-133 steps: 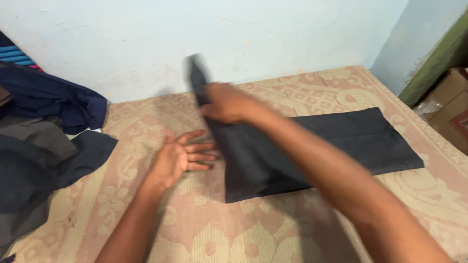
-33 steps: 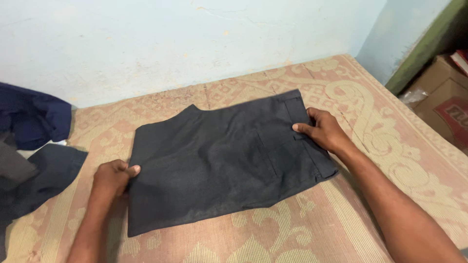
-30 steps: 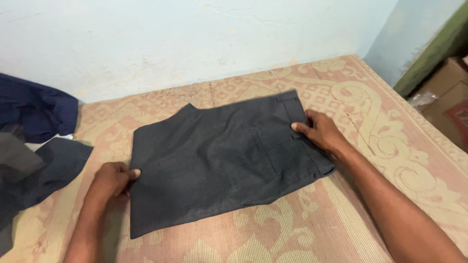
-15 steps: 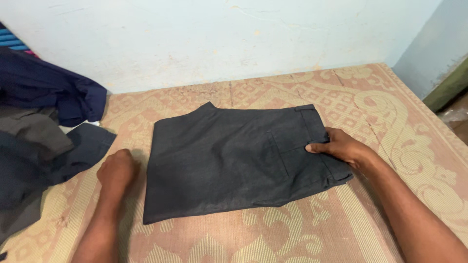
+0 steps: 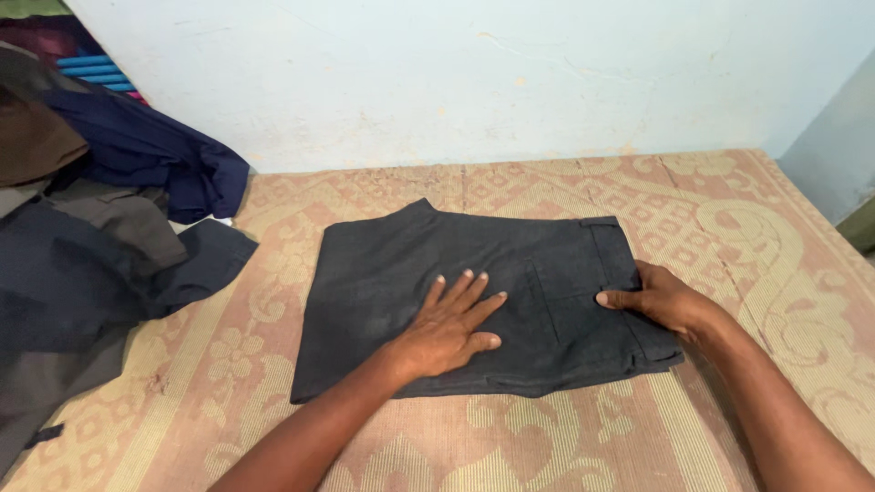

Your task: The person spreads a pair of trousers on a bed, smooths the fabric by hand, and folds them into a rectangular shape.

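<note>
While the left hand (image 5: 447,328) lies flat on the folded dark trousers (image 5: 474,301), its fingers are spread wide and it holds nothing. Half a second ago that hand was curled up on the mat beside the left edge of the cloth, so it has come over and now rests on the middle of it. That looks like pressing and smoothing, so the fold seems to be made and only needs to be pushed flat.

Over on the other side, the right hand (image 5: 661,301) pinches the waistband end of the trousers, thumb on top and fingers tucked at the edge. It was at that same end a moment ago, and the cloth has kept its shape.

Under the trousers is a woven mat (image 5: 747,237) with pink and cream swirls and flowers. They lie near the middle of it, flat, with the pocket side up.

Further off to the left sits a loose pile of other clothes (image 5: 100,237), dark grey and navy blue, partly on the mat. It does not touch the folded trousers.

No box, basket or bag shows anywhere, so nothing is inside anything. Behind it all stands a pale blue wall (image 5: 456,73)
</note>
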